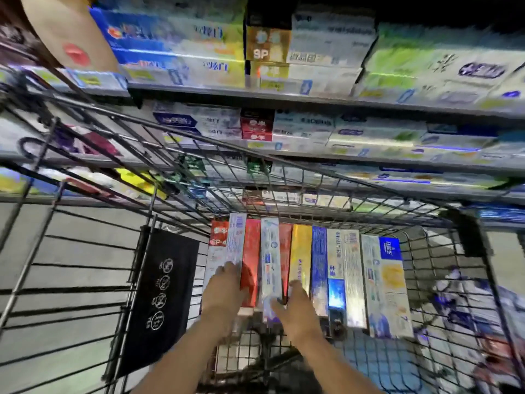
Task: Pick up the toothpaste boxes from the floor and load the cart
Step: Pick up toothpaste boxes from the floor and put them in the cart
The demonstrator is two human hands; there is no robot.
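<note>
Seen from the head camera, looking down into a black wire shopping cart point(284, 172). A row of toothpaste boxes point(312, 268) lies side by side on the cart's floor, long sides touching, in red, white, gold and blue. Both bare arms reach into the cart from below. The left hand point(224, 291) rests flat on the boxes at the left end of the row, its fingers point(230, 268) straight and close together, pressing on a white box beside a red one. The right hand point(295, 305) lies on the middle of the row, fingers extended over a white box and a gold box; the picture is blurred, so whether they pinch anything I cannot tell. A black tag point(162, 297) with white symbols hangs on the cart's left wall. Beyond the cart, store shelves point(312, 100) hold stacked toothpaste cartons.
</note>
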